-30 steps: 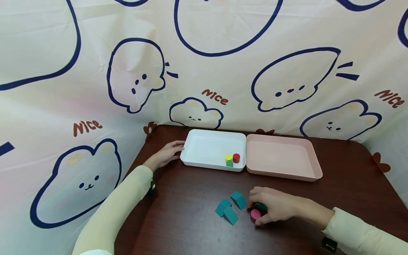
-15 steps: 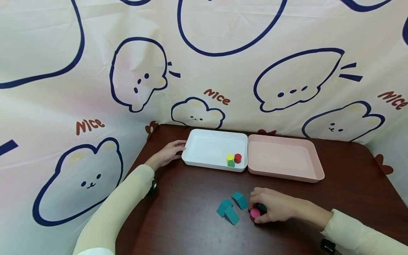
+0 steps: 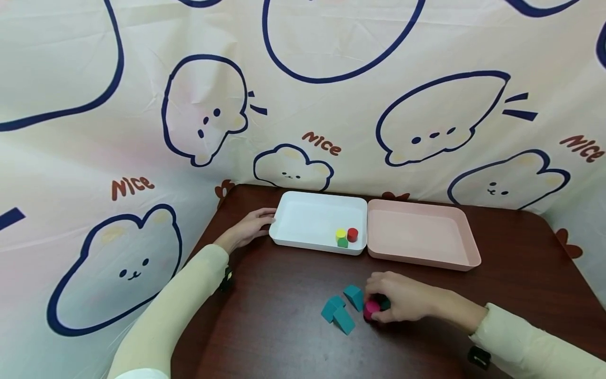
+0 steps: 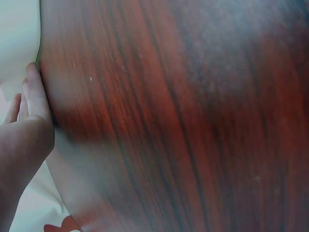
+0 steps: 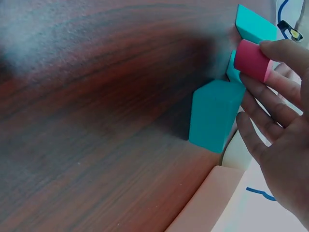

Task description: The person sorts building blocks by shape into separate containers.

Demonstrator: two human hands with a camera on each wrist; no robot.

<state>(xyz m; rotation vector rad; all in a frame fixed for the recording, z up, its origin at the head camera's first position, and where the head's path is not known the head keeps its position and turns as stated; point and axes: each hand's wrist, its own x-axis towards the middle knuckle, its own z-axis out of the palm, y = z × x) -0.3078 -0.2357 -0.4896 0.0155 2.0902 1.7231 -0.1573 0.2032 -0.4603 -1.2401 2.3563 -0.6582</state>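
My right hand (image 3: 402,296) pinches a pink cylinder block (image 3: 371,309) between thumb and fingers, low over the table. In the right wrist view the pink cylinder (image 5: 251,60) appears raised slightly. A teal block (image 5: 215,116) stands just under that hand; in the head view it is mostly hidden by the fingers. To the left lie several teal blocks, one close by (image 3: 353,297) and another leaning piece (image 3: 343,320). My left hand (image 3: 248,227) rests at the left end of the white tray (image 3: 303,216), fingers loosely extended against its wall, holding nothing.
In the white tray's front right corner sit a yellow block (image 3: 341,234), a red cylinder (image 3: 352,235) and a green block (image 3: 342,242). A pink tray (image 3: 421,231) adjoins on the right. A patterned cloth (image 3: 350,110) hangs behind the dark wooden table (image 3: 265,310).
My right hand has shifted slightly left and away from me with the pink cylinder, nearer the teal blocks. My left hand stays at the white tray.
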